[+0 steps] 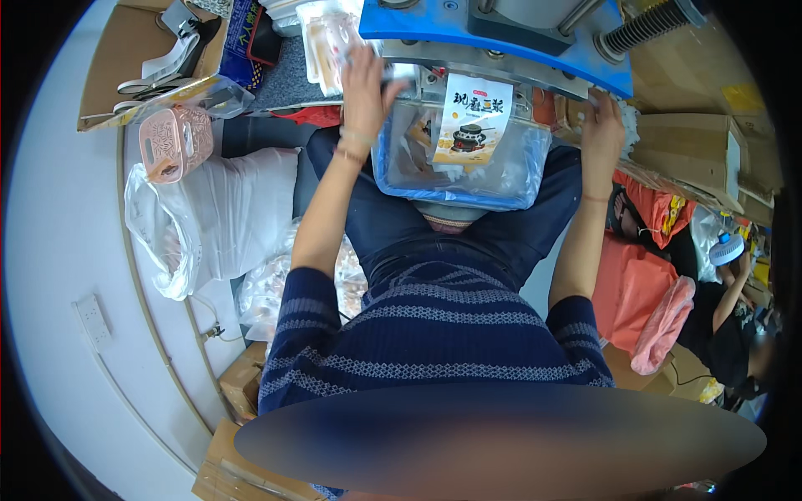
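Observation:
In front of me stands a blue press-like machine (501, 27) with a metal bar along its near edge. A white and yellow printed pouch (474, 121) hangs below that bar. Under it, a blue-rimmed bin (451, 197) with a clear plastic liner sits between my knees, holding some pieces I cannot make out. My left hand (364, 93) is open, fingers stretched out over the near edge of a stack of flat packets (324, 42) left of the machine. My right hand (603, 129) is at the machine's right end, its fingers bent and partly hidden; what they touch is unclear.
At the left are a cardboard box (117, 50) with scissors (150, 83), a pink basket (177, 142) and a white sack (251, 209). Cardboard boxes (693, 150) and red bags (631, 284) stand at the right. Another person (718, 321) sits there, holding a blue fan (727, 249).

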